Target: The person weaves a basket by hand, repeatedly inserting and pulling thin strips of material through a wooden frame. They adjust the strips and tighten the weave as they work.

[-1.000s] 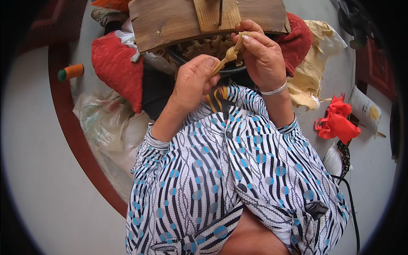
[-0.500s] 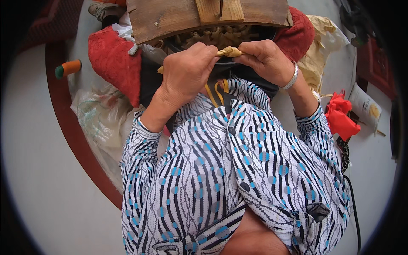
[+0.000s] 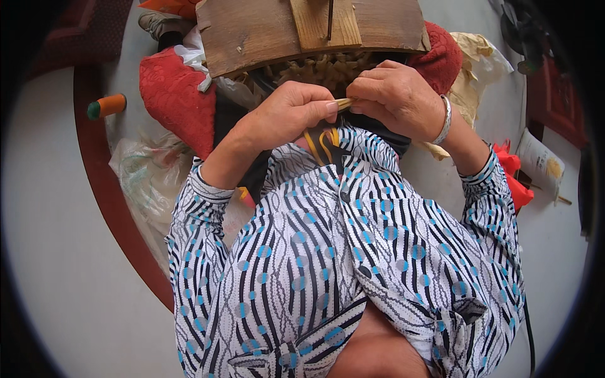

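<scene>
Grip: your left hand and right hand pinch a tan strip — only a short length shows between them, the rest hidden by your fingers. Beyond, tan pieces lie partly hidden by the wooden board — itself cut off above.

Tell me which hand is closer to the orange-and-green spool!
The left. The left hand is off to the spool's right, apart from it, with red cloth between them in the picture. The right hand is farther right, beyond the left hand.
</scene>
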### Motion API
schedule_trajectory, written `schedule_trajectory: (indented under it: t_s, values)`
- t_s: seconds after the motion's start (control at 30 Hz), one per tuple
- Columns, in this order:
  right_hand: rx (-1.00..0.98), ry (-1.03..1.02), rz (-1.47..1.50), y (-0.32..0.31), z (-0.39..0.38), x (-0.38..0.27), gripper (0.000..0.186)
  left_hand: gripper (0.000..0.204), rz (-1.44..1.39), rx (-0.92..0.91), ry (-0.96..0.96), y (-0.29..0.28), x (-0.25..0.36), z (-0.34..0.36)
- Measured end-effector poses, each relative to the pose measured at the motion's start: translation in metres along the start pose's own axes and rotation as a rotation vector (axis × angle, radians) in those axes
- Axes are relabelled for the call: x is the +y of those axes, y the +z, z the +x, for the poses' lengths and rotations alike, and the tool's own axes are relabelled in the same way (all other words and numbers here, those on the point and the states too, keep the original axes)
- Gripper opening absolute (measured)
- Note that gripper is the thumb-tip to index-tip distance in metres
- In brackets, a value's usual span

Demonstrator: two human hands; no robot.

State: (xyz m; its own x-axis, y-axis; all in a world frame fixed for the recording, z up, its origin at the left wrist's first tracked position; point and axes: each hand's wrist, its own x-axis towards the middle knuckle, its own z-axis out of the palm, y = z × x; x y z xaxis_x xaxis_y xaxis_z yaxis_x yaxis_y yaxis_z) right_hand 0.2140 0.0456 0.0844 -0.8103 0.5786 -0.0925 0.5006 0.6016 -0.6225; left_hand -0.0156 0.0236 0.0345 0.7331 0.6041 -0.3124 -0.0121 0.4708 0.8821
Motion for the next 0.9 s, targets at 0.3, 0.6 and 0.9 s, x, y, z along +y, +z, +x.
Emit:
schedule_trajectory:
  t_s: [0.3, 0.6, 0.9]
  values:
    - [0.413, 0.269, 0.363, 0.0, 0.017, 0.037, 0.014, 0.024, 0.291, 0.267, 0.187, -0.044, 0.013, 0.026]
    - [0.633, 0.304, 0.44, 0.005, 0.034, 0.065, 0.011, 0.021, 0.442, 0.435, 0.324, -0.064, 0.026, 0.054]
    - [0.652, 0.177, 0.074, 0.026, 0.038, 0.082, 0.015, 0.011, 1.07, 0.867, 0.27, -0.064, 0.013, 0.068]
